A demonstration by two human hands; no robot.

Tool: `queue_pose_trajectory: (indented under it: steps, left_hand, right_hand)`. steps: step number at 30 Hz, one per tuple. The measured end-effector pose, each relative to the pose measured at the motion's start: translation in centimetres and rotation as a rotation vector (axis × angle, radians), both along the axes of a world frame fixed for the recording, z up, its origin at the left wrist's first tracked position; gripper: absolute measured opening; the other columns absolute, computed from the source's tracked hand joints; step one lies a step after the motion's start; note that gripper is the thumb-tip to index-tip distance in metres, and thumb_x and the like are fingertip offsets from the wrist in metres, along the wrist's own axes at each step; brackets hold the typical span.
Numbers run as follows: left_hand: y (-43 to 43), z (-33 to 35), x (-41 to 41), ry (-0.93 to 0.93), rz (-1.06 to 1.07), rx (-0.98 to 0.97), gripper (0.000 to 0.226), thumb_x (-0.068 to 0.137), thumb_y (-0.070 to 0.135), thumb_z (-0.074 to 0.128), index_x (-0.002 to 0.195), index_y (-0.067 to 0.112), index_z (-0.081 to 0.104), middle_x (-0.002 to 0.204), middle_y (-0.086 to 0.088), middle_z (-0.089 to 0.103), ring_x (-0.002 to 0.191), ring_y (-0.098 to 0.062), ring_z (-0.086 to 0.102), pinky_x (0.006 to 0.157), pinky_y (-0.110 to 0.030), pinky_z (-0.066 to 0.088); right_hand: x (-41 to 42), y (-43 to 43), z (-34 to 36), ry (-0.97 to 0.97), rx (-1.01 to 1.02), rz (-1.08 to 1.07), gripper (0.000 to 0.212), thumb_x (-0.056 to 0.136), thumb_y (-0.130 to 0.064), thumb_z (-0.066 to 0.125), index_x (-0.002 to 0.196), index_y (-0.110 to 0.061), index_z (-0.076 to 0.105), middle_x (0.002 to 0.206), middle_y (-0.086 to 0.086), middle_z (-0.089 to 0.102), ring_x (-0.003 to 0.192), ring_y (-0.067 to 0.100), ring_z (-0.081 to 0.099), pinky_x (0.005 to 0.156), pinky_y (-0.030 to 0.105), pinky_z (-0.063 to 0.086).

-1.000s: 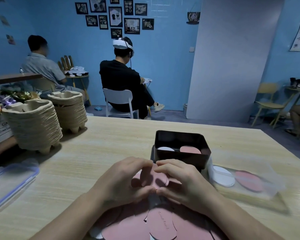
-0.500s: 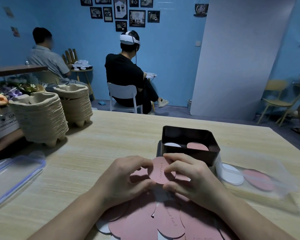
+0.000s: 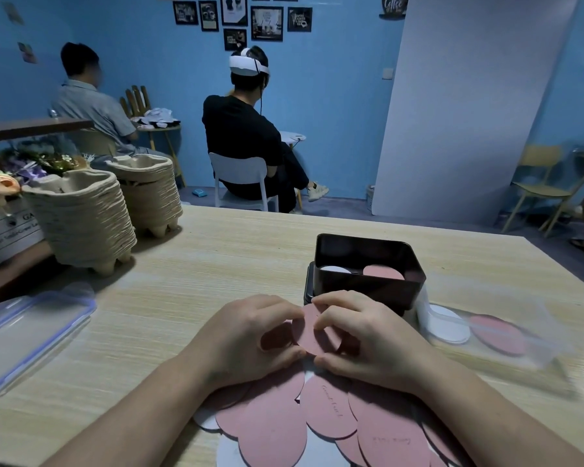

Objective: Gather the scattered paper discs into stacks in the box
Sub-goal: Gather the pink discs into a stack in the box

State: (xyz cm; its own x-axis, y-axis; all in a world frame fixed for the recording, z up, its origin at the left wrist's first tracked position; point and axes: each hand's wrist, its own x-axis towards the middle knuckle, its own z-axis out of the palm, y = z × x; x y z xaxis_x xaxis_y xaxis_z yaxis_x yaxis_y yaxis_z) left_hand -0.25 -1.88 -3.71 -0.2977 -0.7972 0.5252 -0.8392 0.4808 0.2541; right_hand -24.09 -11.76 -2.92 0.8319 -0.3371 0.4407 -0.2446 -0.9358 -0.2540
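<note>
A pink paper disc (image 3: 312, 335) stands tilted up between my two hands, just in front of the black box (image 3: 364, 291). My left hand (image 3: 250, 338) pinches its left edge and my right hand (image 3: 368, 342) pinches its right edge. Inside the box lie a white disc (image 3: 334, 268) on the left and a pink disc (image 3: 383, 273) on the right. Several pink discs (image 3: 300, 419) and a few white ones (image 3: 230, 453) lie scattered and overlapping on the table under my wrists.
A clear plastic lid (image 3: 496, 335) right of the box covers a white and a pink disc. A clear lidded container (image 3: 31, 332) lies at the left. Two stacks of pulp trays (image 3: 81, 217) stand at the back left. Two people sit beyond the wooden table (image 3: 216, 264).
My hands have lifted one pink disc off the pile and tilted it upright between the fingertips. The camera has tipped down and moved a little closer.
</note>
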Motion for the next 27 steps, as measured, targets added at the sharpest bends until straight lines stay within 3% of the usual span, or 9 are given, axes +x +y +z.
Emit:
queue_pose_trajectory:
  steps: [7, 12, 17, 22, 27]
  left_hand:
    - [0.5, 0.5, 1.2, -0.09, 0.126, 0.095, 0.063, 0.081, 0.068, 0.068, 0.133, 0.035, 0.056, 0.124, 0.02, 0.063, 0.111, -0.007, 0.061, 0.09, -0.03, 0.051]
    - [0.7, 0.3, 2.4, -0.053, 0.215, 0.151, 0.069, 0.074, 0.071, 0.062, 0.135, 0.04, 0.054, 0.13, 0.025, 0.059, 0.12, 0.001, 0.054, 0.098, -0.023, 0.043]
    - [0.6, 0.2, 2.8, -0.029, 0.241, 0.211, 0.062, 0.071, 0.069, 0.064, 0.125, 0.04, 0.056, 0.109, 0.028, 0.059, 0.107, 0.003, 0.053, 0.093, -0.027, 0.047]
    - [0.5, 0.3, 2.9, 0.038, 0.22, 0.242, 0.054, 0.076, 0.065, 0.066, 0.122, 0.037, 0.059, 0.106, 0.023, 0.063, 0.102, 0.003, 0.056, 0.09, -0.027, 0.048]
    - [0.5, 0.4, 3.1, 0.081, 0.188, 0.294, 0.038, 0.089, 0.049, 0.045, 0.118, 0.037, 0.065, 0.102, 0.021, 0.067, 0.102, 0.002, 0.057, 0.089, -0.031, 0.049]
  right_hand:
    - [-0.7, 0.0, 0.3, 0.02, 0.047, -0.042, 0.029, 0.086, -0.051, 0.074, 0.102, -0.028, 0.064, 0.141, -0.013, 0.054, 0.132, 0.001, 0.045, 0.103, 0.022, 0.043]
    - [-1.1, -0.1, 0.1, 0.029, 0.075, -0.06, 0.03, 0.085, -0.055, 0.073, 0.104, -0.033, 0.064, 0.14, -0.016, 0.053, 0.132, -0.002, 0.045, 0.103, 0.018, 0.041]
    - [-1.2, -0.2, 0.2, 0.046, 0.099, -0.07, 0.031, 0.085, -0.056, 0.073, 0.103, -0.033, 0.064, 0.141, -0.019, 0.051, 0.134, -0.005, 0.042, 0.105, 0.014, 0.036]
    - [-1.2, 0.0, 0.3, 0.06, 0.108, -0.07, 0.031, 0.085, -0.056, 0.073, 0.103, -0.033, 0.064, 0.14, -0.019, 0.052, 0.133, -0.006, 0.042, 0.104, 0.011, 0.034]
    - [-1.3, 0.0, 0.3, 0.061, 0.116, -0.07, 0.031, 0.086, -0.056, 0.074, 0.104, -0.033, 0.064, 0.14, -0.02, 0.052, 0.134, -0.005, 0.041, 0.106, 0.013, 0.034]
